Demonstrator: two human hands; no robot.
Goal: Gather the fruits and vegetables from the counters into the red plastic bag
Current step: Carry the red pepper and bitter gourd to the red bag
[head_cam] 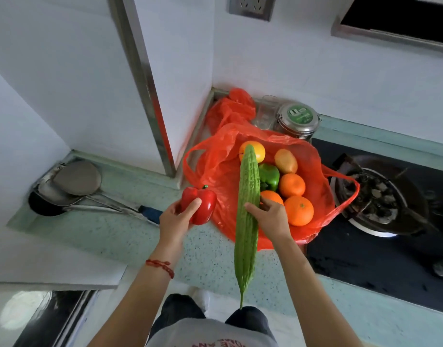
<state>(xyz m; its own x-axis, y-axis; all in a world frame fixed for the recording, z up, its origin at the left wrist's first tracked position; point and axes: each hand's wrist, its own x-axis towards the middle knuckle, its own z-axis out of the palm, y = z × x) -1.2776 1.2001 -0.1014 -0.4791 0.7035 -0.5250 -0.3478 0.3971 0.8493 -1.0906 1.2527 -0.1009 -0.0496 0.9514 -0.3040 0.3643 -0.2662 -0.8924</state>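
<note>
The red plastic bag [215, 169] lies open on the pale green counter beside the stove. Inside it I see a green bell pepper [269, 177], a yellow fruit [258, 149], a yellowish mango [286, 161] and three oranges [299, 210]. My left hand [176, 217] grips a red bell pepper [199, 204] just left of the bag's mouth. My right hand [269, 217] holds a long green bitter gourd [248, 214] around its middle, one end over the bag, the thin tip pointing back toward me.
A metal tin with a green lid [298, 118] and a clear glass [264, 113] stand behind the bag in the corner. A black stove top with a dirty burner [375, 196] lies right. A pan and ladles [70, 186] rest on the left counter.
</note>
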